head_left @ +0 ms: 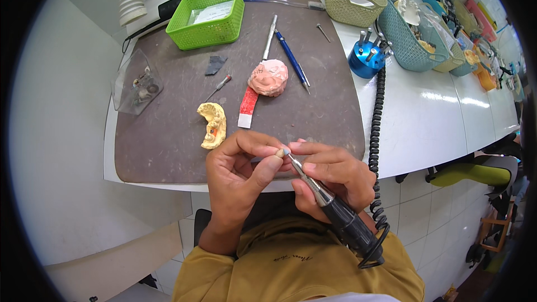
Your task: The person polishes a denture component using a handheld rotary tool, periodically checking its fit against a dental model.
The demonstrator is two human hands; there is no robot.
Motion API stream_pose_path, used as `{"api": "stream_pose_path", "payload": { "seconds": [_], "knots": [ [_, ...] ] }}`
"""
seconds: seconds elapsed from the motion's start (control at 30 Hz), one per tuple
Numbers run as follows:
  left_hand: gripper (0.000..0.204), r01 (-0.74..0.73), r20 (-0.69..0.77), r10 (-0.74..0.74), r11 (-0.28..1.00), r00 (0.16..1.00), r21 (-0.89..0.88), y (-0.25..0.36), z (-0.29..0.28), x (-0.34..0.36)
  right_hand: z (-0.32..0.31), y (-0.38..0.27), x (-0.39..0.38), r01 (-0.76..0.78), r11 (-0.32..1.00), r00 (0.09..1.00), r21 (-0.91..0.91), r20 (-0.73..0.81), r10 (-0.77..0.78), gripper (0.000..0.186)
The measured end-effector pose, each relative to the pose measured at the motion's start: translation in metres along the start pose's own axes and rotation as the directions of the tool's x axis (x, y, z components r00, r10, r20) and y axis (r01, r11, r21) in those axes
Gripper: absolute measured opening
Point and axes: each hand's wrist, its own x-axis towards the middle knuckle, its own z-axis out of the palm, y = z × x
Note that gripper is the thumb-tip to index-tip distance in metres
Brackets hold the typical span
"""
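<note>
Between the thumb and forefinger of my left hand is a small tooth-coloured dental crown. My right hand grips a black and silver rotary handpiece like a pen, its light-blue tip at the crown. Whether the tip touches the crown is too small to tell. Both hands meet at the near edge of the brown mat. Just beyond my left hand lies a cream dental model with an orange-red patch. A pink plaster model sits farther off, beside a red strip with a white end.
A blue bur holder stands right of the mat, near the handpiece's coiled black cord. A green basket, a clear tray, a small screwdriver and a blue pen-like tool lie around. More baskets line the back right.
</note>
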Motion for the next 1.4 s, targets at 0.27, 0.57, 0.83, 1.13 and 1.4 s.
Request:
{"api": "stream_pose_path", "payload": {
  "seconds": [0.27, 0.57, 0.83, 1.13, 1.4],
  "knots": [
    [0.007, -0.012, 0.007, 0.012, 1.000, 1.000, 0.017, -0.0033, -0.0015, 0.0004, 0.0016, 0.0039, 0.0017, 0.069, 0.997, 0.998, -0.028, -0.010, -0.069, 0.030],
    [0.007, 0.001, -0.013, -0.001, 1.000, 1.000, 0.020, -0.0005, 0.0008, -0.0007, 0.0026, 0.0021, 0.0003, 0.006, 1.000, 1.000, -0.001, -0.024, -0.006, 0.029],
    [0.008, -0.029, 0.020, 0.029, 0.999, 0.999, 0.017, -0.0027, -0.0006, 0.0010, -0.0011, 0.0030, 0.0033, 0.064, 0.998, 0.998, -0.027, 0.028, -0.063, 0.031],
    [0.011, -0.031, 0.011, 0.030, 0.999, 0.999, 0.020, -0.0029, -0.0007, 0.0002, -0.0007, 0.0027, -0.0004, 0.019, 1.000, 1.000, 0.022, 0.014, -0.019, 0.033],
    [0.012, -0.035, -0.029, 0.038, 0.995, 0.999, 0.095, -0.0035, 0.0010, 0.0005, 0.0019, 0.0040, 0.0037, 0.066, 0.997, 0.998, -0.038, 0.010, -0.066, 0.029]
  ]
}}
